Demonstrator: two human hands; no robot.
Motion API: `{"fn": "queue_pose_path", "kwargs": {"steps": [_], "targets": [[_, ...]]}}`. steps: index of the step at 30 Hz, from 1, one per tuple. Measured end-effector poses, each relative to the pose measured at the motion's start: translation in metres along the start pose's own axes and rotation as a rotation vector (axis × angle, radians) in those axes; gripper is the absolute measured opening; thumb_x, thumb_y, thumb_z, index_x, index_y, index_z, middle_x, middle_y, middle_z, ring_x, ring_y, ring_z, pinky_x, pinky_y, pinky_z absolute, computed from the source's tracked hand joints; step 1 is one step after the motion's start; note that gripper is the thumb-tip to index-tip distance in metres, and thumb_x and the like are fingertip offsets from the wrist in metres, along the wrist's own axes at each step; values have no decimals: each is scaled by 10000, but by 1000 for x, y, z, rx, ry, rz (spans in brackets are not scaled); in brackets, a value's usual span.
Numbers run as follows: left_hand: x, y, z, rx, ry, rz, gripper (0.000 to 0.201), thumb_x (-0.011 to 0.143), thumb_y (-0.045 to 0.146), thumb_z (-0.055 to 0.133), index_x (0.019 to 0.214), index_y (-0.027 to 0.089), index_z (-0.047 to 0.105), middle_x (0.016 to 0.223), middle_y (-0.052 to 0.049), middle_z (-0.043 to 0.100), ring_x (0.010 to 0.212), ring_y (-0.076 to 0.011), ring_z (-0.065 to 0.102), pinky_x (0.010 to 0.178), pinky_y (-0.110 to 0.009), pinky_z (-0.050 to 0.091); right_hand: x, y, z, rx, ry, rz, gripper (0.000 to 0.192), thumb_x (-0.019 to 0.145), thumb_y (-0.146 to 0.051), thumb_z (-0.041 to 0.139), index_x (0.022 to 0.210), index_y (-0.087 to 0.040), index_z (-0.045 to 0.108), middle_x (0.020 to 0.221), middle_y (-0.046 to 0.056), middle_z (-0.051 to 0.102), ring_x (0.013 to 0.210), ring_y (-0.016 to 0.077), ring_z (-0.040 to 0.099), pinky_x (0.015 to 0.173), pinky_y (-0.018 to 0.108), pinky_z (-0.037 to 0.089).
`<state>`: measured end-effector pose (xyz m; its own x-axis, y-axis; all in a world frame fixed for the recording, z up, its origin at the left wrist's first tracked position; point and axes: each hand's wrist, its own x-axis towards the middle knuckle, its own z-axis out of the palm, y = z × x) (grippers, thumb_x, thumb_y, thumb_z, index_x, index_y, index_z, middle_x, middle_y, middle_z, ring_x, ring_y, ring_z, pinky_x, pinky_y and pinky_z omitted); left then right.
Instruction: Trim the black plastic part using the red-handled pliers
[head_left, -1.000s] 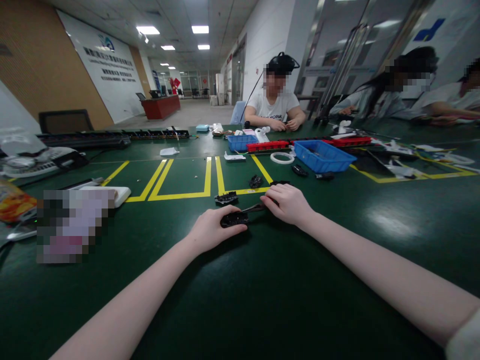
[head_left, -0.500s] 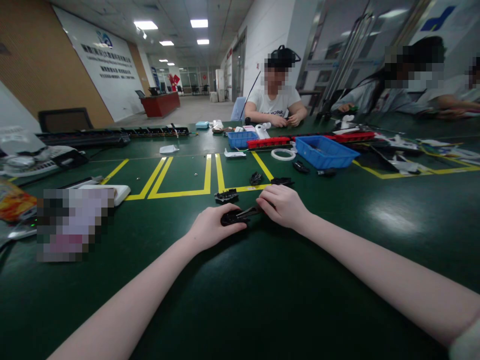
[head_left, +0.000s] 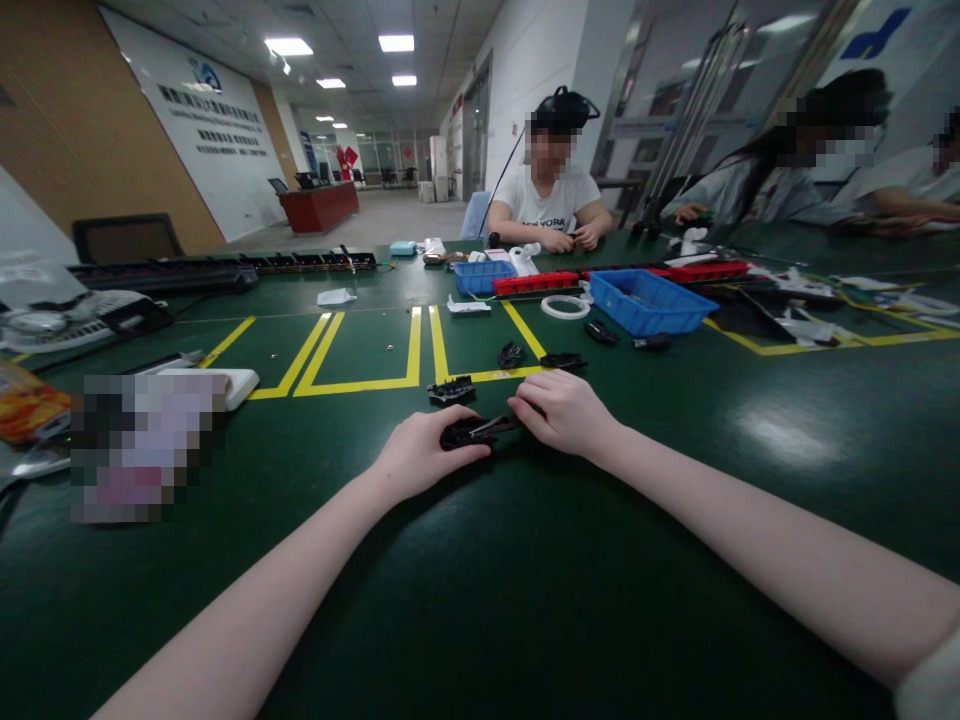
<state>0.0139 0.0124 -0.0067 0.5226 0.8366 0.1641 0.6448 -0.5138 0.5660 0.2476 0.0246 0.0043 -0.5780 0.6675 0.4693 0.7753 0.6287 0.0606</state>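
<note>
My left hand [head_left: 424, 450] is closed around a small black plastic part [head_left: 476, 432], thumb on the near side and fingers on the far side. A thin, lighter strip shows along the part's top. Curled at the right end of the same part is my right hand [head_left: 570, 412]; its fingertips meet that end, and the exact grip is partly hidden. Just beyond my left fingers lies a black toothed plastic piece [head_left: 451, 390]. Two more black pieces, a small one [head_left: 511, 355] and a longer one [head_left: 564, 361], lie beyond my right hand.
Yellow tape lines [head_left: 360, 386] mark the green table [head_left: 510, 600]. A blue bin [head_left: 649, 303], a white tape roll [head_left: 565, 307] and a red rail [head_left: 536, 284] stand farther back. A white device [head_left: 241, 388] lies left. A person [head_left: 551, 200] sits opposite; others sit to the right.
Both hands keep their places on the black plastic part, with only a tiny shift of my right fingers. The lighter strip looks a little lower and darker. The view has moved slightly.
</note>
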Motion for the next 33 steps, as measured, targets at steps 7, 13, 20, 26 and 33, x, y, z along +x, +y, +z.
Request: {"fn": "queue_pose_path", "kwargs": {"steps": [7, 13, 20, 26, 33], "targets": [[-3, 9, 2, 247, -20, 5, 406, 847, 536, 545, 1142, 259, 566, 972, -34, 699, 814, -226, 660, 667, -305, 478, -1, 0, 0, 7, -43, -20, 359, 937, -325, 362, 693, -166, 571, 697, 55, 593, 657, 153, 507, 635, 298, 314], [-2, 10, 0, 419, -52, 43, 412, 845, 586, 515, 1028, 219, 559, 867, -52, 690, 754, -240, 654, 600, -283, 437, 1, 3, 2, 23, -78, -42, 339, 922, -302, 372, 686, -163, 572, 682, 53, 594, 646, 148, 502, 625, 292, 313], [-1, 10, -3, 464, -70, 33, 440, 843, 634, 465, 851, 205, 564, 762, -36, 661, 652, -208, 616, 544, -259, 380, 2, 5, 3, 35, -103, -54, 319, 909, -295, 396, 695, -157, 588, 692, 54, 608, 644, 146, 508, 623, 286, 319], [-1, 10, -5, 402, -93, 19, 450, 828, 648, 466, 831, 211, 571, 747, -24, 656, 621, -187, 591, 521, -251, 348, 2, 1, 3, 29, -102, -60, 341, 920, -285, 373, 704, -154, 601, 697, 58, 612, 655, 153, 511, 641, 292, 324], [-1, 10, -6, 385, -93, 24, 443, 823, 646, 475, 826, 213, 568, 756, -20, 656, 631, -188, 590, 524, -253, 350, 1, -4, 3, 31, -86, -47, 347, 924, -294, 376, 691, -157, 594, 690, 58, 599, 649, 155, 494, 644, 300, 314]]}}
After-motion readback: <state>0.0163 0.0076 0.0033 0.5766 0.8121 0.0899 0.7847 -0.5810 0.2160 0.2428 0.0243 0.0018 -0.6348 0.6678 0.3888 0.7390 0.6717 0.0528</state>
